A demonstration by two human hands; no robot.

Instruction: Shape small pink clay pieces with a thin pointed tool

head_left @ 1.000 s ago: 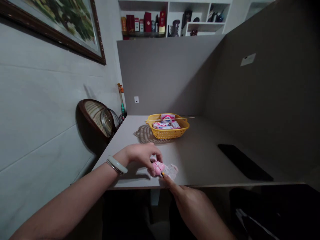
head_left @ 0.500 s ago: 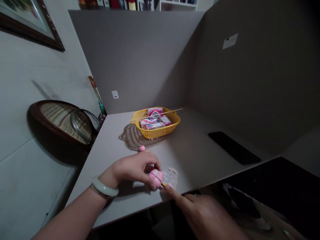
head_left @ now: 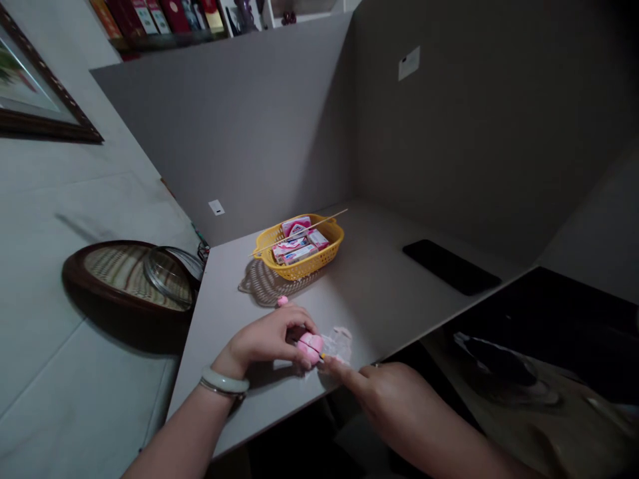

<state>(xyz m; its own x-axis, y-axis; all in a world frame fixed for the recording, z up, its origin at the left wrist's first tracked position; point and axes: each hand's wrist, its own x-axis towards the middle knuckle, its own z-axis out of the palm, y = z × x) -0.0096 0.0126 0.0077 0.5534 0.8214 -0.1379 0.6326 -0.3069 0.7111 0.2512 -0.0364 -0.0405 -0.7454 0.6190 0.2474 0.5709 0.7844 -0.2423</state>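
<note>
The table (head_left: 372, 293) bears a pink block (head_left: 313, 342), basket (head_left: 305, 269) and pad (head_left: 449, 266)

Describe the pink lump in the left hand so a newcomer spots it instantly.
On the grey table, find the perforated yellow basket. Come toward the viewer to the near edge, where the left hand holds the pink lump between thumb and fingers. Unlike the smaller pink ball just beyond that hand, it has a dark line across it.
</note>
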